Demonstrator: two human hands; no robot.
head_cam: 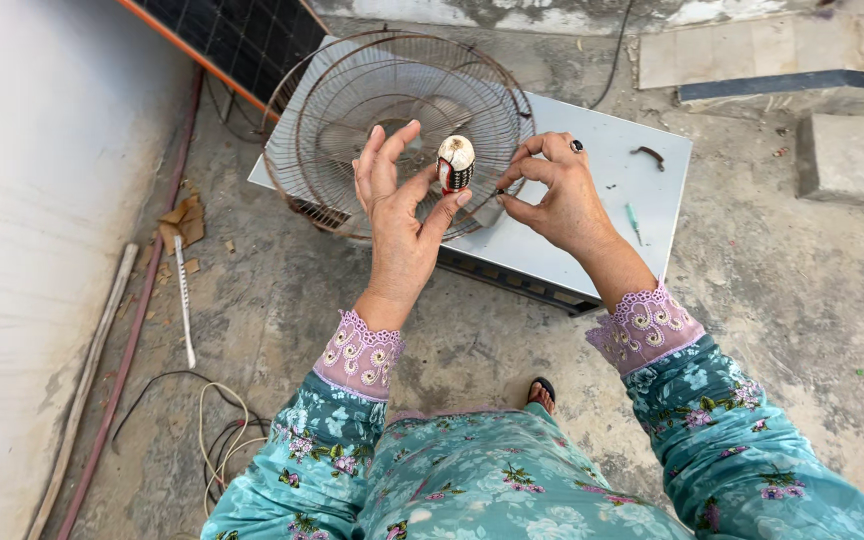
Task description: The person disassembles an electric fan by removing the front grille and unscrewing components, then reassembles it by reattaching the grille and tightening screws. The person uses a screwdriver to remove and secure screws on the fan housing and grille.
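- The left hand [399, 215] pinches a small rounded motor part [455, 163], cream on top with a dark striped band, between thumb tip and a fingertip; its other fingers stand spread and upright.
- The part is held in the air, above and in front of the wire fan guard [397, 130], touching nothing but the fingers.
- The right hand [557, 195] is drawn together, thumb and forefinger pinching something thin and dark just beside the part; it is too small to say what it is.
- The guard rests partly on a grey metal box [602, 190] that serves as the counter, low on the concrete floor [782, 290].
- To do this well, I judge the left pinch should stay firm on the banded waist, so the part does not roll.
- The right hand's small piece looks easy to drop; working over the box rather than the rough floor would make it easier to find again.
- Loose bits [649, 155] already lie on the box; keep them apart from the piece in hand.
- A tangle of wires [222, 430] lies on the floor at the left.
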